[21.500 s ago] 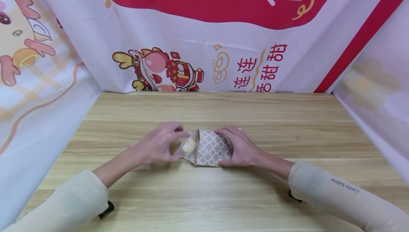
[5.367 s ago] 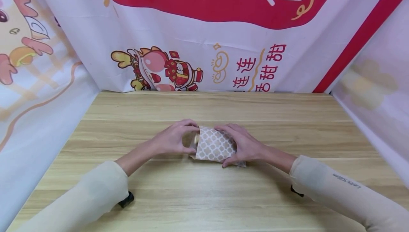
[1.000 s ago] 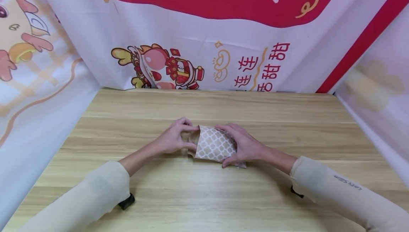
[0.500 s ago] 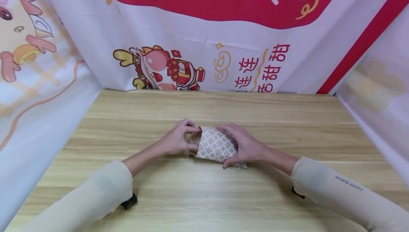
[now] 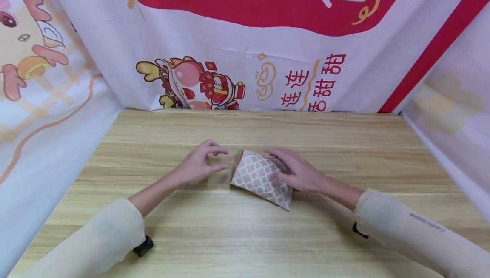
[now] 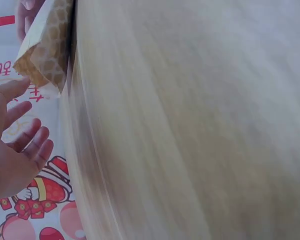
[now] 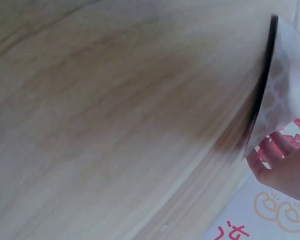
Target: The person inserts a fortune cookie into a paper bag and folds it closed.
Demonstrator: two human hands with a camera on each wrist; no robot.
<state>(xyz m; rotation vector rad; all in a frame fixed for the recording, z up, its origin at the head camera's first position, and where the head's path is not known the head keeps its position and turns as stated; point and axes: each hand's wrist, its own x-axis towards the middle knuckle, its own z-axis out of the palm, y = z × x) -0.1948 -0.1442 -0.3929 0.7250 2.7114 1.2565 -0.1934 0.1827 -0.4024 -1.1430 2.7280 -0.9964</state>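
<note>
Backdrop (image 5: 229,40), white and red printed cloth, behind the table. Table (image 5: 245,244), wood-grain. Paper bag (image 5: 260,178), one, tan with white lattice, lying mid-table; long axis slanting, in the head view, from upper left to lower right; open mouth facing left, other end toward the lower right. Right hand (image 5: 300,171), at the bag's right end, thumb over its upper face; whether gripping, cannot tell. Left hand (image 5: 195,165), just beside the mouth, thumb and fingers wide apart.

Fingers (image 6: 27,137) near open patterned packet (image 6: 56,37)
</note>
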